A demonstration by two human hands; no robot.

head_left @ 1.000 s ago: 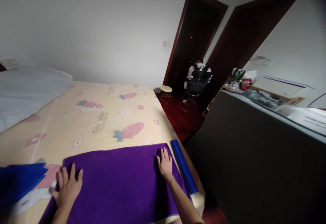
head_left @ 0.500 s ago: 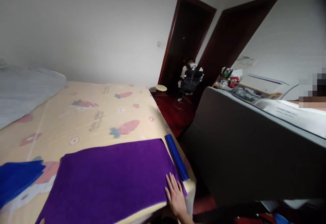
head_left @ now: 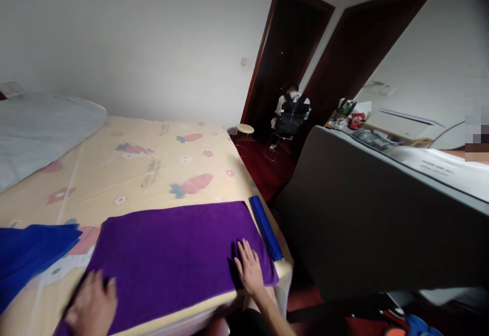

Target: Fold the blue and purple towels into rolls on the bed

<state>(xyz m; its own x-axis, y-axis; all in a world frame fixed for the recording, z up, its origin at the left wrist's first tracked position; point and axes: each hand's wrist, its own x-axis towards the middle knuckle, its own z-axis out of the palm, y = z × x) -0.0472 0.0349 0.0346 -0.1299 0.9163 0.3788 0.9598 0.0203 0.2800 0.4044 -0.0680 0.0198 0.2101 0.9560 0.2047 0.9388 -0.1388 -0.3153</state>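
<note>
A purple towel (head_left: 171,259) lies spread on the bed, close to its front edge. My right hand (head_left: 250,267) is over the towel's right part, fingers stretched and apart, holding nothing. Over the left front corner of the towel is my left hand (head_left: 93,303), slightly blurred, with its thumb apart from the fingers; nothing shows in it. Whether either palm presses on the cloth is hard to make out. Along the towel's right side lies a narrow folded blue cloth (head_left: 266,228). More blue cloth (head_left: 36,254) lies loosely at the left.
The bed (head_left: 153,183) has a cream sheet with carrot prints, and grey bedding (head_left: 46,132) at the far left. A grey partition (head_left: 382,213) stands to the right. Beyond the bed are a round stool (head_left: 245,129) and a seated person (head_left: 292,111).
My left hand has come into view over the towel's left front corner. My right hand has shifted left and away from the towel's right edge. The view has tilted slightly.
</note>
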